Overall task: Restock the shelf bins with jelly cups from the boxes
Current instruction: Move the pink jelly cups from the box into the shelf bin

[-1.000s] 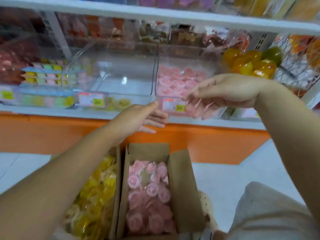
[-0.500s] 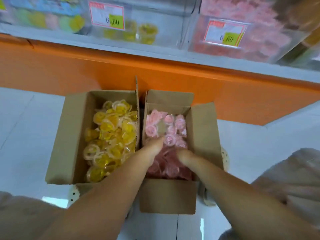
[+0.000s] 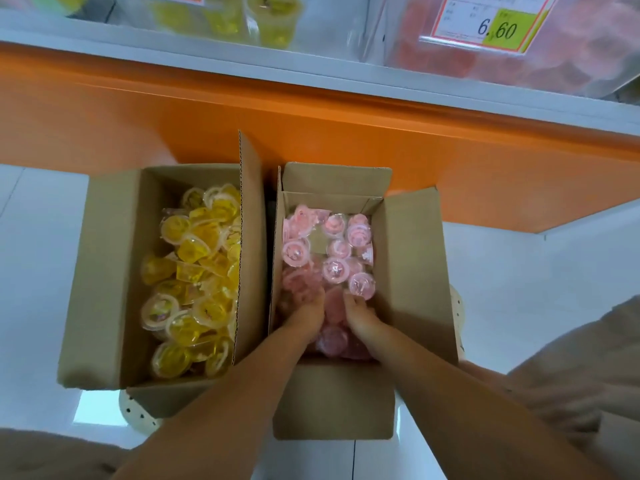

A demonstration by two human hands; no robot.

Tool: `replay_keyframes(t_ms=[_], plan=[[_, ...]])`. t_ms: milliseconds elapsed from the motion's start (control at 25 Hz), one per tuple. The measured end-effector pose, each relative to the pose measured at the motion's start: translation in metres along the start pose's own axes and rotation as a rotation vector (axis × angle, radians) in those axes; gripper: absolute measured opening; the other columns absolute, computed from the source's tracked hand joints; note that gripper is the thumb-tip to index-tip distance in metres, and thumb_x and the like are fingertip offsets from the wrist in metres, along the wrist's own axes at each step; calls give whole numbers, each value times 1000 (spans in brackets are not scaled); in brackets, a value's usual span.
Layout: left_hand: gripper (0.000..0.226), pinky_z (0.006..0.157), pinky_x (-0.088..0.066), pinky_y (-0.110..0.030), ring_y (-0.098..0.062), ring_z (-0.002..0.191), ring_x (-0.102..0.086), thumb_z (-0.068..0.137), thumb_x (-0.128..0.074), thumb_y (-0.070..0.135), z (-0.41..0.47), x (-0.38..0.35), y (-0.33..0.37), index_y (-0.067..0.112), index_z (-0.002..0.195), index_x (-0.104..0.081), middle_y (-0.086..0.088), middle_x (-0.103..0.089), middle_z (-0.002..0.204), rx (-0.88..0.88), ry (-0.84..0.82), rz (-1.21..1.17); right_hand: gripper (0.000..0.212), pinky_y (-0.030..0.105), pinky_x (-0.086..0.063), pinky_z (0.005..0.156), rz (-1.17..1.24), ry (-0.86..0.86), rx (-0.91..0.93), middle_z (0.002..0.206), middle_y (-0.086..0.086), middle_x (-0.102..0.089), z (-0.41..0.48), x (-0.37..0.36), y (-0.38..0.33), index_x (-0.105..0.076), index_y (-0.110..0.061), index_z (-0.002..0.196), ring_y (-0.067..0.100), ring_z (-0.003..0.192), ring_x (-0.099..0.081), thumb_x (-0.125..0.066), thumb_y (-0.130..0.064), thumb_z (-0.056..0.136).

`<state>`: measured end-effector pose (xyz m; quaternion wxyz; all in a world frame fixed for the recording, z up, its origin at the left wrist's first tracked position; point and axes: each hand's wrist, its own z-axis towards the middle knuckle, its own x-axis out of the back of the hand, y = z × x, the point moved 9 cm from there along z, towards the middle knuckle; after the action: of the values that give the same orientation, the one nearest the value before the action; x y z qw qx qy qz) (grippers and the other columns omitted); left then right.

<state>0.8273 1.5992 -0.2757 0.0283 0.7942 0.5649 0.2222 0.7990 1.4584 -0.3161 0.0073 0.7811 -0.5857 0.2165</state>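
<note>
pink jelly cups (image 3: 334, 268): light, slick, thin-walled, film lids; judged best scooped by handfuls, not squeezed.
left hand (image 3: 306, 313), right hand (image 3: 362, 315): fingers buried among cups; grip possibly curling, cannot tell.

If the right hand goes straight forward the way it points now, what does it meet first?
Most likely the pink jelly cups just ahead of the right hand, which lies among them in the cardboard box. Depth is unclear.

Shop, price tag (image 3: 485, 24), shelf bins (image 3: 571, 67), probably sweets
</note>
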Motion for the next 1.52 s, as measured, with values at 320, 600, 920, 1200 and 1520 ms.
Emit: replay_keyframes(t_ms=[320,600,920,1200,1520], plan=[[75,111,-40,-49,-32,135,-46,91,-44,69,24,-5,-10,24,151,-38,-9,-41,153,-20,-83,-34,57,43,-48,100,481,-190,109,123,2,-66,10,-9,22,-59,-30,127,20,105,-66,-46,-68,86],[62,74,-53,-39,-28,86,-63,90,-39,75,7,-7,-17,25,121,-57,-10,-66,91,101,-286,-158,41,35,-56,80,603,-332,63,108,0,-71,-8,-9,15,-65,-25,115,17,96,-68,-51,-56,92],[57,80,-57,-52,-31,100,-65,89,-51,71,-5,-15,-6,24,119,-63,-11,-69,111,149,-387,-307,62,44,-51,97,547,-306,93,105,7,-74,0,-18,-2,-68,-21,117,23,99,-70,-56,-70,80],[57,76,-57,-54,-34,104,-63,87,-54,70,-14,-18,6,25,121,-64,-11,-69,114,132,-431,-426,34,38,-51,97,501,-205,224,101,-3,-74,-15,2,-21,-71,-27,108,16,97,-69,-59,-52,88],[50,91,-50,-64,-37,109,-64,91,-55,62,-39,-14,41,22,119,-68,-13,-68,121,12,-529,-501,20,32,-49,96,455,-26,432,116,-5,-67,-55,47,-64,-67,-32,111,13,106,-63,-53,-35,97]])
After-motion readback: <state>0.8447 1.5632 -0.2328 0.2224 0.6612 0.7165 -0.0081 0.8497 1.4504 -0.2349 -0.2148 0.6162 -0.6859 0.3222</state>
